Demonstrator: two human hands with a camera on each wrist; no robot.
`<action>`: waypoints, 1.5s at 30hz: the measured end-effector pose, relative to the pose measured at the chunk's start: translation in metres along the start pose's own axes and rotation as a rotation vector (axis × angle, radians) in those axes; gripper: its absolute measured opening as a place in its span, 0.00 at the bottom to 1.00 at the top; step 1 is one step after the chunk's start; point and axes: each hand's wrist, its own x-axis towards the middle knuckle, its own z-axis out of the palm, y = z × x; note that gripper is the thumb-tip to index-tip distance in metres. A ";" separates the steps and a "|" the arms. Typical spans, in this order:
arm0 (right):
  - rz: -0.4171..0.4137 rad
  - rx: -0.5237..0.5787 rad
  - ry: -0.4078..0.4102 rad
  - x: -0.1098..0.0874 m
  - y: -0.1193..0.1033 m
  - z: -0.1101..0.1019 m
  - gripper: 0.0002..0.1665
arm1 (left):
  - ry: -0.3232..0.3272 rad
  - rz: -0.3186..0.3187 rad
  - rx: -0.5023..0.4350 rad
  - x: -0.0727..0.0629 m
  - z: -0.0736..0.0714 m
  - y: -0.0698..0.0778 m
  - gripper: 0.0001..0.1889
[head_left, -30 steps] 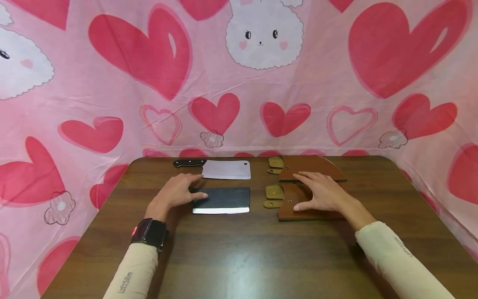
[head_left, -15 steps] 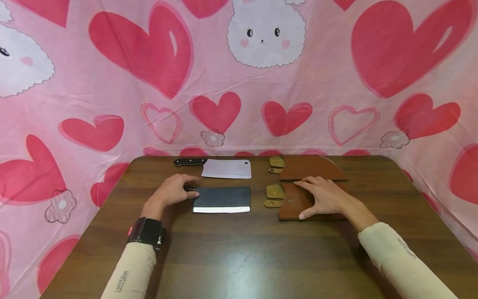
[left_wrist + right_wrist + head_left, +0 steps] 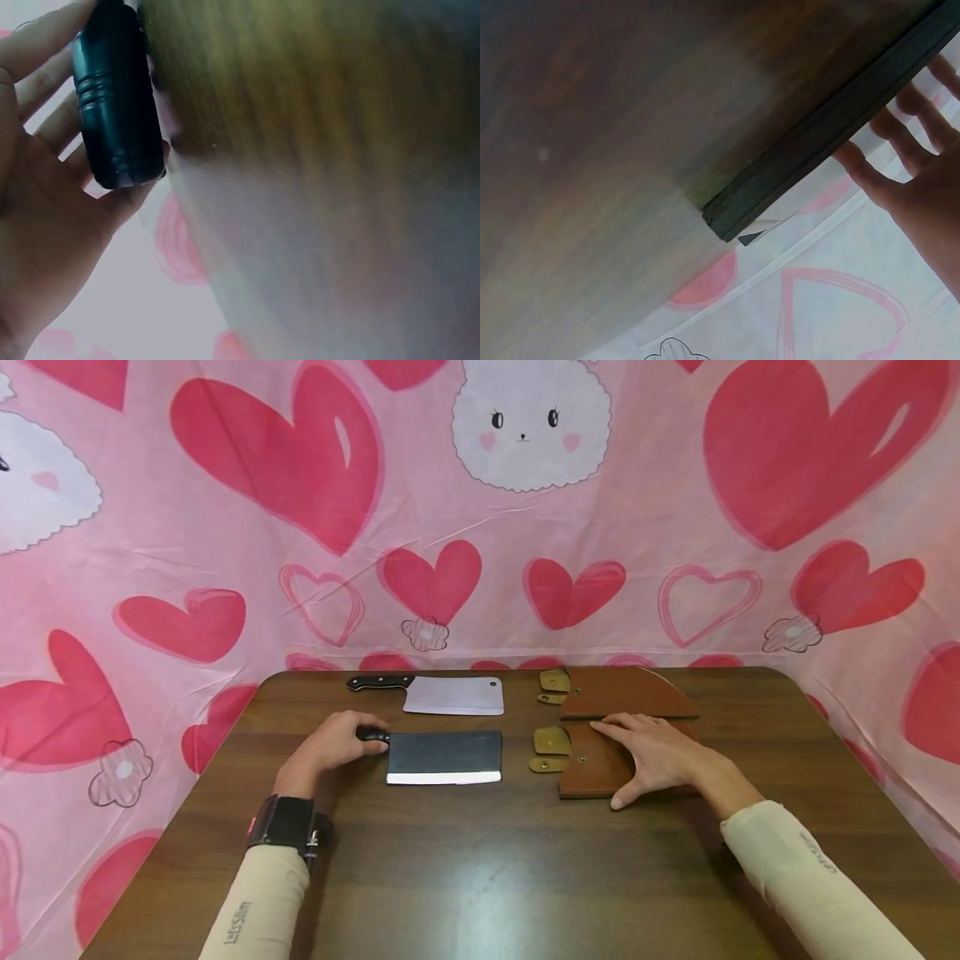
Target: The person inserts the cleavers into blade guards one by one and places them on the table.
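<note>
Head view tells you most of it: the near dark-bladed cleaver point(image 3: 445, 756) lies flat on the wooden table point(image 3: 435, 877), long axis running side to side, black handle point(image 3: 371, 733) toward the person's left and bright cutting edge facing the person. The left hand point(image 3: 330, 743) is clearly the closer one, right at the handle end, so the whole blade sits off to the right of its fingers. It's pinching that handle, thumb on the near side and index on the far side; the left wrist cam shows the other fingers behind it, though I can't tell how firm the grip is. Straight across, pretty much in line, is the near brown leather sheath point(image 3: 600, 760), its strap end point(image 3: 552, 741) pointing back at the blade's free end, with a gap of wood between. That one's the right hand's point(image 3: 660, 752) side: fingers spread over it, tips by the far edge, thumb down at the near edge. From the right wrist cam the fingers are at what looks like the sheath's dark edge, tips hidden. Behind all that, touching neither hand, there's a silver cleaver point(image 3: 454, 695) and a second brown sheath point(image 3: 626, 695), laid out the same way round.
</note>
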 end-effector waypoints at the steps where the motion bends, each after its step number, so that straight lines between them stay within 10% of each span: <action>1: -0.002 0.000 -0.004 0.000 0.000 0.000 0.75 | 0.000 -0.003 -0.005 0.000 0.000 -0.001 0.17; 24: -0.012 -0.002 0.076 0.005 0.003 -0.002 0.69 | -0.012 -0.002 -0.196 0.002 0.000 -0.007 0.11; 45: -0.077 -0.029 0.183 0.018 -0.006 -0.012 0.63 | 0.124 -0.006 -0.267 0.009 -0.001 0.009 0.14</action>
